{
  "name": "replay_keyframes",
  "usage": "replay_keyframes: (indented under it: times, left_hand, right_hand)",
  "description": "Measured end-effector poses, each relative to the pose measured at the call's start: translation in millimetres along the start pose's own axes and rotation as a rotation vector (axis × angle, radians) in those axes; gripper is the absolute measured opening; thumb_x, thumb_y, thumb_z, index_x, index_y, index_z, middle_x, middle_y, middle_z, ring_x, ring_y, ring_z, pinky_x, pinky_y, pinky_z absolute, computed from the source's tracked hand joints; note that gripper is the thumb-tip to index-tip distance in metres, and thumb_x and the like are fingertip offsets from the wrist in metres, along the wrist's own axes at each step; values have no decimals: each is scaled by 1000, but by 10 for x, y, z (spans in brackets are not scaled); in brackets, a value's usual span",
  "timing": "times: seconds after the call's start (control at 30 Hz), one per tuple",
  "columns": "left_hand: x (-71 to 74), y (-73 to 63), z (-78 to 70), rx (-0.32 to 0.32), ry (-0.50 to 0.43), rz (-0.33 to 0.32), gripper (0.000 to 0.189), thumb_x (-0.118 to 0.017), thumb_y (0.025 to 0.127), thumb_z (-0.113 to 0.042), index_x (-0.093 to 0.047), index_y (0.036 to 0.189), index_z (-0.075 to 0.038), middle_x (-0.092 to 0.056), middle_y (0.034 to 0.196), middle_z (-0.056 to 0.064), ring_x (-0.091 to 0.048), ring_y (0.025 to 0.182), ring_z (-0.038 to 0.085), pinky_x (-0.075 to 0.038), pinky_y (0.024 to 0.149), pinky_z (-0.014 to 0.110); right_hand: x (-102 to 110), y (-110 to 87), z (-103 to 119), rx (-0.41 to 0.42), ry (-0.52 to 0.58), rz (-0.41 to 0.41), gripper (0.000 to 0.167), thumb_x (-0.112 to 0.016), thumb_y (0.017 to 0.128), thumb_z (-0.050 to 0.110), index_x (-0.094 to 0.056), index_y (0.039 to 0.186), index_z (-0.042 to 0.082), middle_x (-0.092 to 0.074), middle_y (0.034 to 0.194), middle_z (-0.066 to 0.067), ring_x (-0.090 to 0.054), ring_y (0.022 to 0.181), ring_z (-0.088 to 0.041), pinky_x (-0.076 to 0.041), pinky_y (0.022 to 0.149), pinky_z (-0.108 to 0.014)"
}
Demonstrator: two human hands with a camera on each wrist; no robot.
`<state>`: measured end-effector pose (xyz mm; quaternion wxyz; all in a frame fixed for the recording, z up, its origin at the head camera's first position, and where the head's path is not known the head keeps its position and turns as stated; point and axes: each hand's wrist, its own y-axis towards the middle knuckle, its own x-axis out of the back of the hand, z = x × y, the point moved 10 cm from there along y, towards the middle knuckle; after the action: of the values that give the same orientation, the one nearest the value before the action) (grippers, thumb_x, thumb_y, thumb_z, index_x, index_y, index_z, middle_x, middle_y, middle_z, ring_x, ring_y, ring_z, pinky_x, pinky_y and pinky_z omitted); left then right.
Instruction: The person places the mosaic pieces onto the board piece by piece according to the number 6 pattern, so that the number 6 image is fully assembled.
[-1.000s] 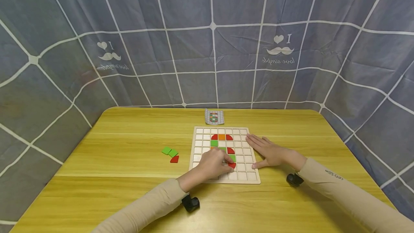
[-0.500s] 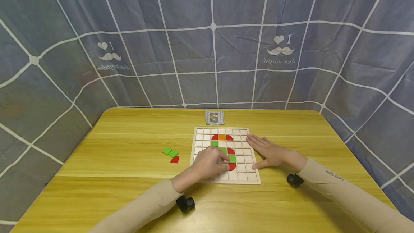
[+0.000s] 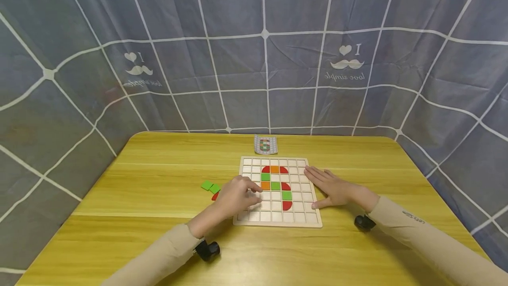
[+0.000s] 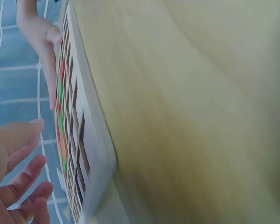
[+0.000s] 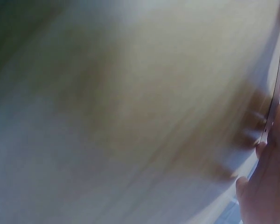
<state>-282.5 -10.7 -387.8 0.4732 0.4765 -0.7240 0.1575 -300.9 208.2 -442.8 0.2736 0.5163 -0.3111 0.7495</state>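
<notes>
My left hand [image 3: 236,194] hovers over the left edge of the wooden grid board [image 3: 278,223], fingers relaxed and apart, with nothing between them. In the left wrist view the same hand [image 4: 18,182] shows a gap between thumb and fingers. Set in the board are red quarter-round tiles such as one [image 3: 287,205] at the lower right, green square tiles [image 3: 275,186] and orange square tiles [image 3: 274,169]. My right hand [image 3: 333,187] rests with straight fingers on the board's right edge. Loose green tiles [image 3: 210,186] lie left of the board, and a red tile [image 3: 215,196] there is partly hidden by my left hand.
A small printed card [image 3: 265,144] with a coloured grid pattern lies behind the board. The wooden table [image 3: 158,189] extends on both sides, and a grey curtain [image 3: 293,61] with white lines hangs behind it.
My left hand has moved left from the red tile at the board's lower right towards the loose tiles, uncovering the orange and green tiles mid-board. My right hand stays put.
</notes>
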Motion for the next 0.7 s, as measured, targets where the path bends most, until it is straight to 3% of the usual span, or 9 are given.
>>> replay_keyframes:
  times: [0.27, 0.47, 0.7]
  left_hand:
    - [189, -142, 279, 34, -2, -14, 19, -77, 80, -21, -76, 98, -13, -70, 95, 1, -56, 75, 12, -43, 61, 22]
    - [297, -274, 501, 22, 21, -15, 24, -78, 80, -26, -75, 101, -14, -69, 92, -1, -54, 73, 11, -41, 60, 20]
    - [434, -418, 747, -1, 53, -33, 30, -78, 80, -31, -73, 106, -16, -69, 106, -1, -59, 94, 15, -48, 71, 26]
  right_hand:
    - [13, 1, 42, 9, -17, -4, 101, -58, 87, 58, -10, 152, -3, -5, 159, -25, -9, 147, -42, -11, 113, -63]
    - [12, -5, 34, 4, -21, -2, 101, -57, 87, 59, -10, 153, -2, -5, 160, -24, -9, 147, -41, -11, 114, -63]
    - [-10, 7, -3, -9, -1, -1, 103, -57, 86, 61, -9, 153, 0, -4, 160, -22, -8, 147, -40, -9, 114, -62]
